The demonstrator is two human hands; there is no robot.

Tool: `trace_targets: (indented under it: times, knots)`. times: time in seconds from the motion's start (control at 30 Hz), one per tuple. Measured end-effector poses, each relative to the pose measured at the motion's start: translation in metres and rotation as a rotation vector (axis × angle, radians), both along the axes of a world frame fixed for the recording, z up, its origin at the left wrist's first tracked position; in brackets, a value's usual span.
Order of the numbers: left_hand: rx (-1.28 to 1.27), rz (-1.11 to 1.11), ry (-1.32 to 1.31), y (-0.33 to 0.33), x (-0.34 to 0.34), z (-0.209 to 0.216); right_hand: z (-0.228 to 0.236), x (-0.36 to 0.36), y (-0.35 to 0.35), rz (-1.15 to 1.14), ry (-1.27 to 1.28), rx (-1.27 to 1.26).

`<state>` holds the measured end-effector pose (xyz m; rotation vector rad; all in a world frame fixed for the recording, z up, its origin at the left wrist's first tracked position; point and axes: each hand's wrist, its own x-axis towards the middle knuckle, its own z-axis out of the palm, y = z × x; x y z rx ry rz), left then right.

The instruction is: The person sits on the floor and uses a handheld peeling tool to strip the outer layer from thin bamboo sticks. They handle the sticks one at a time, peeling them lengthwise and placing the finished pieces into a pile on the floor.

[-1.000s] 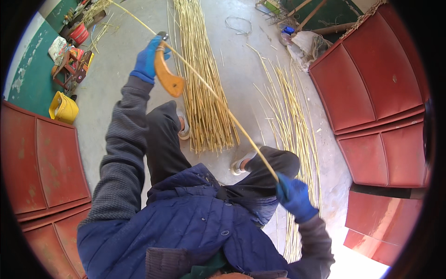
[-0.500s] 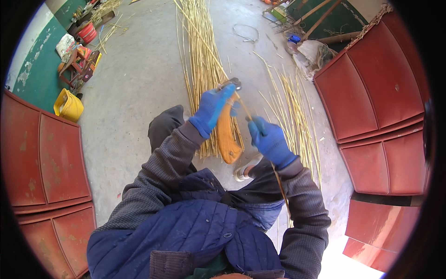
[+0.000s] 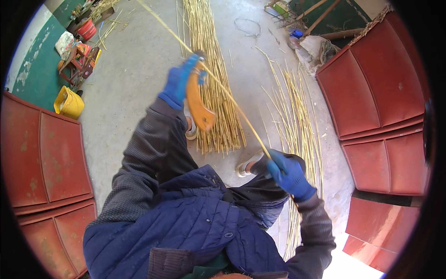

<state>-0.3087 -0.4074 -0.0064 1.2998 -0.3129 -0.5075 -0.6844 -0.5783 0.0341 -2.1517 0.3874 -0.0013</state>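
Observation:
Both of my hands wear blue gloves. My left hand (image 3: 179, 81) is closed on a curved orange-brown wooden-handled tool (image 3: 200, 109); its small dark metal head sits at the top of the fist. A long, thin straw-coloured stalk (image 3: 232, 95) runs slantwise past that head, from the upper left down to my right hand (image 3: 289, 174). My right hand is closed around the stalk beside my right knee. Whether the stalk passes through the metal head or just against it, I cannot tell. Behind the tool, a thick bundle of stalks (image 3: 216, 109) lies on the floor between my feet.
A looser pile of stalks (image 3: 299, 116) lies to my right. Red padded panels (image 3: 390, 69) stand on both sides. At the left are a yellow bucket (image 3: 69, 103) and a small wooden stool (image 3: 72, 65). A wire loop (image 3: 248, 28) lies on the grey concrete floor ahead.
My hands have moved apart along the stalk. The left, with the tool, went up and left; the right went down and right. More stalk now shows between them.

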Motion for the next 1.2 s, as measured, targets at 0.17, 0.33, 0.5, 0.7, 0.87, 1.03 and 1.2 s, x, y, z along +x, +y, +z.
trace_targets:
  times: [0.17,0.33,0.5,0.7,0.87,1.03,1.2]
  knots:
    - [-0.046,-0.217,0.214,-0.042,-0.098,-0.007,-0.032,0.095,-0.011,0.004,-0.238,-0.258]
    - [0.007,-0.152,0.232,-0.040,-0.102,-0.028,-0.052,0.062,-0.003,0.052,-0.272,-0.590]
    - [0.026,0.104,0.045,0.036,0.066,-0.038,-0.032,-0.079,0.005,0.159,-0.261,-0.704]
    - [0.010,0.214,-0.031,0.137,0.215,-0.025,-0.019,-0.238,-0.020,0.034,0.052,-0.834]
    - [-0.085,0.096,0.029,0.191,0.269,0.000,-0.014,-0.302,-0.031,-0.064,0.105,-1.076]
    - [0.060,0.043,0.104,0.151,0.217,-0.024,-0.033,-0.294,-0.060,-0.119,0.190,-1.165]
    - [0.126,-0.278,0.190,0.036,0.084,-0.055,-0.096,-0.280,-0.084,-0.161,0.121,-1.210]
